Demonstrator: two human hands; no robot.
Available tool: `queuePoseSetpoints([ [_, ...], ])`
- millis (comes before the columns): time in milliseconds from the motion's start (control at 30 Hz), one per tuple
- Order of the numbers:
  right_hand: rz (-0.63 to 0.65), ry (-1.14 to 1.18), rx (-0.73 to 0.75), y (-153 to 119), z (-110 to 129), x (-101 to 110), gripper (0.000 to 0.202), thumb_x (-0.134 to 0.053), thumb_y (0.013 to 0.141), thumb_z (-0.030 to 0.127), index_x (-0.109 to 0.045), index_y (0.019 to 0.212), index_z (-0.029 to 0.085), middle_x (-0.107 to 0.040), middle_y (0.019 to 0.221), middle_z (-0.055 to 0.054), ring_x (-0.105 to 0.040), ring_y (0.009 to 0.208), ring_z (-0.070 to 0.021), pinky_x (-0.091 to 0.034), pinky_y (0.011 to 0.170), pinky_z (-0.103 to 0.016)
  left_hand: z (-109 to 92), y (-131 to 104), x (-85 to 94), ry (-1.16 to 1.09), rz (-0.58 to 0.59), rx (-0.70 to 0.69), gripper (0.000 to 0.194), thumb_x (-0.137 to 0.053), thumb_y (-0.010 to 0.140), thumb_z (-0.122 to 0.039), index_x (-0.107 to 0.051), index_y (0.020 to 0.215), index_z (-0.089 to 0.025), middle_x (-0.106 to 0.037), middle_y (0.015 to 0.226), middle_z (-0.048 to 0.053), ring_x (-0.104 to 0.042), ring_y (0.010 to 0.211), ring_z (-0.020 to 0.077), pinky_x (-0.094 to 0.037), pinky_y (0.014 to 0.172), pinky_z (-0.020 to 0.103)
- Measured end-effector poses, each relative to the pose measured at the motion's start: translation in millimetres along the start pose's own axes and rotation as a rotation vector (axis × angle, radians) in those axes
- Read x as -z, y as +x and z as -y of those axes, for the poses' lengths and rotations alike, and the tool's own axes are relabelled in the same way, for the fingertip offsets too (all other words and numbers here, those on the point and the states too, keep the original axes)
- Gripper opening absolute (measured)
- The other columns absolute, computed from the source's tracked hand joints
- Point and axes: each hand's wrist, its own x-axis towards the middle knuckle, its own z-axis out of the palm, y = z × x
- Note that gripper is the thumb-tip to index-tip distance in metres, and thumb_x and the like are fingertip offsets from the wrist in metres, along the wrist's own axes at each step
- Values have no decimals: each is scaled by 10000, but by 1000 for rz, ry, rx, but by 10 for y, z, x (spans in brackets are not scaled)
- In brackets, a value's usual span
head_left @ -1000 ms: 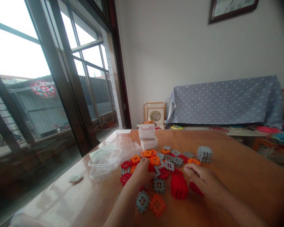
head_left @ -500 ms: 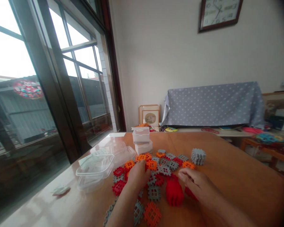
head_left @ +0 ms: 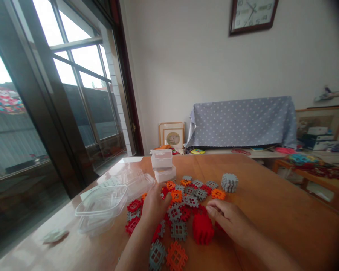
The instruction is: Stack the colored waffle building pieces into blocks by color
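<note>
Loose red, orange and grey interlocking tiles, among them a grey tile and an orange tile, lie spread over the middle of the wooden table. My left hand reaches into the far left of the spread, fingers curved and apart over the tiles, holding nothing that shows. My right hand is beside a stack of red tiles, thumb and fingers pressed together; red pieces show partly beneath it, and what it grips is hidden. Farther back on the right stands a stack of grey tiles.
Clear plastic containers sit on the left of the table, near a small pale packet. Two white boxes are stacked at the back. A spotted cloth covers something beyond the table.
The camera view has turned slightly right, so everything sits farther left. My left hand's fingers have spread apart over the tiles; my right hand remains beside the red stack.
</note>
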Motion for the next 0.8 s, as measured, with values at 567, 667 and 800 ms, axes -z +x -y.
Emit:
queuePoseSetpoints([
  [567, -168, 63, 14, -24, -43, -35, 435, -549, 943, 526, -609, 1285, 264, -698, 1187, -98, -673, 1042, -255, -565, 883, -395, -472, -117, -64, -1078, 164, 346, 234, -698, 744, -250, -626, 951, -166, -642, 754, -12, -537, 609, 84, -404, 587, 193],
  [667, -156, 4, 81, -66, 34, -20, 575, -621, 905, 489, -490, 1435, 309, -578, 1412, -98, -593, 1238, -274, -550, 968, -417, -576, -179, -104, -1087, 223, 346, 223, -699, 752, -231, -619, 950, -168, -640, 761, -12, -535, 598, 78, -406, 574, 191],
  [800, -136, -99, 134, -109, 133, 24, 710, -703, 842, 489, -440, 1484, 341, -497, 1505, -74, -477, 1376, -304, -451, 1114, -480, -676, -255, -155, -1113, 337, 336, 210, -695, 763, -216, -601, 944, -170, -628, 729, -23, -525, 562, 75, -406, 550, 193],
])
